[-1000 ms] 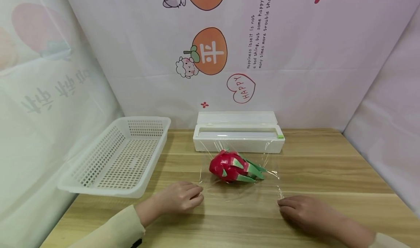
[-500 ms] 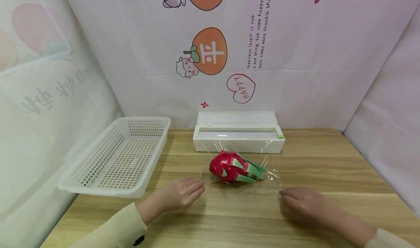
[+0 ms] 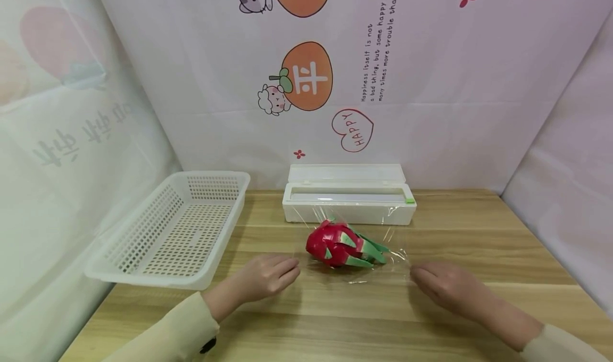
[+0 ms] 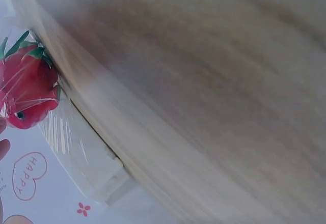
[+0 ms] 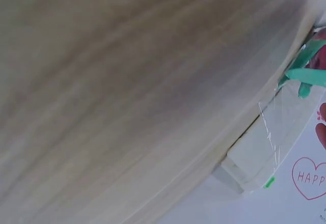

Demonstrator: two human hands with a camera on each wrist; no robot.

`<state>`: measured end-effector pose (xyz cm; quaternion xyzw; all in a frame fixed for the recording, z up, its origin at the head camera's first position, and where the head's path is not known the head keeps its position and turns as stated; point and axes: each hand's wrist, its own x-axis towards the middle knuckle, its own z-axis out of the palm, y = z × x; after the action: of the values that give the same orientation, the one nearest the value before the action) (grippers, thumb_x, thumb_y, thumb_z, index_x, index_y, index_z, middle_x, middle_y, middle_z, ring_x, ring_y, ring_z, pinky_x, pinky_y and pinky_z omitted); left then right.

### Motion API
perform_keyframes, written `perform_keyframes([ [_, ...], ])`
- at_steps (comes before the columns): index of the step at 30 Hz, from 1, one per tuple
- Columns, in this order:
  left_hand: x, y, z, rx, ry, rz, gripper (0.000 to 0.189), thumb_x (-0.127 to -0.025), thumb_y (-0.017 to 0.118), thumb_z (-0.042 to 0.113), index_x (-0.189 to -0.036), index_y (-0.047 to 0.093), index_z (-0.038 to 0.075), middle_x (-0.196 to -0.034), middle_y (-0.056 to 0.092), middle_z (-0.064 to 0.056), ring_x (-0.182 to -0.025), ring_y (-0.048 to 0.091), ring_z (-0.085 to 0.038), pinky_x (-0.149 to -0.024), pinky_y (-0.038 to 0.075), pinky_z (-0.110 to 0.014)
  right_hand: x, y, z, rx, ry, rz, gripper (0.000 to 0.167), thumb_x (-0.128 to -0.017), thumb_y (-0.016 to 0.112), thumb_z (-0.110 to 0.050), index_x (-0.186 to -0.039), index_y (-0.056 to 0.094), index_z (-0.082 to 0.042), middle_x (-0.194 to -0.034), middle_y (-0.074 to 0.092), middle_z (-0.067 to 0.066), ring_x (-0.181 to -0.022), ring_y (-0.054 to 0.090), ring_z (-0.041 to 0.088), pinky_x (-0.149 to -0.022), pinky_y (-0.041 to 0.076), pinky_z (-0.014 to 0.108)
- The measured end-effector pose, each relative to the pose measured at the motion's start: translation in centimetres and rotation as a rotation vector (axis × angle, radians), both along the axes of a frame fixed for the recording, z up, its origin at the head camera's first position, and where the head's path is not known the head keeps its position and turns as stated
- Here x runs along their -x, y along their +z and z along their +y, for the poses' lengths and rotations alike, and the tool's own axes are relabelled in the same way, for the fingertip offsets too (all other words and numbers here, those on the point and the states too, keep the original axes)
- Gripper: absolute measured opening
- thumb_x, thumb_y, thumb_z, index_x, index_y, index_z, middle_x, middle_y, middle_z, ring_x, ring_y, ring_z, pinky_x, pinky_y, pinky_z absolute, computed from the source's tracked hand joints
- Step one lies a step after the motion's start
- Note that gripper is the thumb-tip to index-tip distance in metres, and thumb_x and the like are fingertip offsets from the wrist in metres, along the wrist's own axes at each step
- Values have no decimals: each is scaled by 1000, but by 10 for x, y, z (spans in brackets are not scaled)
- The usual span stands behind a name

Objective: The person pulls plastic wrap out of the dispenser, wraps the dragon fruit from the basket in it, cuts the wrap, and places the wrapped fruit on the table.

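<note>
Clear film [image 3: 358, 281] stretches from the white box [image 3: 345, 213] over a red, green-tipped dragon fruit [image 3: 330, 245] at the centre of the head view. The left hand [image 3: 271, 278], lower centre-left, extends from a pale sleeve [image 3: 177, 330] entering at the lower left; its fingertips, together, pinch the film's near left corner. The right hand [image 3: 445, 288], lower right, angles inward, fingers curled, pinching the near right corner.
</note>
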<state>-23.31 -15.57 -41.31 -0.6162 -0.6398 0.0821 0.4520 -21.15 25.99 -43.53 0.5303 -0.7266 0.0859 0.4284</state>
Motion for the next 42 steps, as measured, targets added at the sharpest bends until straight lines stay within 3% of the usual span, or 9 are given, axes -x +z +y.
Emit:
perform_keyframes([
  [8,5,-2,-3,11,33,-43,28,-99,45,-1,-90,71,4,-95,71,-10,-78,69,-16,-71,57,-25,8,6,1,31,3,36,34,-103,39,-14,-86,65,2,-74,66,3,-60,64,16,-51,53,26],
  [15,10,-1,-4,7,39,-44,28,-99,45,-1,-87,70,4,-94,70,-10,-76,68,-15,-70,57,-24,13,8,5,-1,2,47,38,-104,36,-12,-84,68,-4,-83,71,7,-67,68,19,-53,55,32],
  [19,11,0,-3,8,52,-36,31,-99,43,-2,-89,71,4,-94,70,-9,-77,69,-15,-71,57,-24,15,9,7,-4,-2,48,42,-105,35,-11,-89,73,-6,-86,71,7,-70,68,19,-54,55,33],
  [26,12,3,-1,-6,60,-36,31,-100,43,-3,-93,72,3,-96,70,-8,-79,69,-14,-73,56,-25,15,10,7,0,-46,24,41,-106,33,-12,-101,71,1,-91,71,10,-72,69,22,-57,56,34],
  [33,15,3,0,-34,77,-57,37,-103,37,-1,-97,74,2,-99,71,-10,-83,70,-15,-74,56,-25,20,9,1,24,-36,35,35,-104,39,-13,-105,69,5,-91,69,14,-73,68,26,-57,56,39],
  [42,15,3,4,-58,160,-110,37,-104,37,9,-104,73,-1,-103,70,-13,-85,70,-18,-75,56,-26,24,1,-4,-16,-108,-102,49,-104,35,-28,-117,61,11,-108,64,22,-89,65,34,-67,56,48],
])
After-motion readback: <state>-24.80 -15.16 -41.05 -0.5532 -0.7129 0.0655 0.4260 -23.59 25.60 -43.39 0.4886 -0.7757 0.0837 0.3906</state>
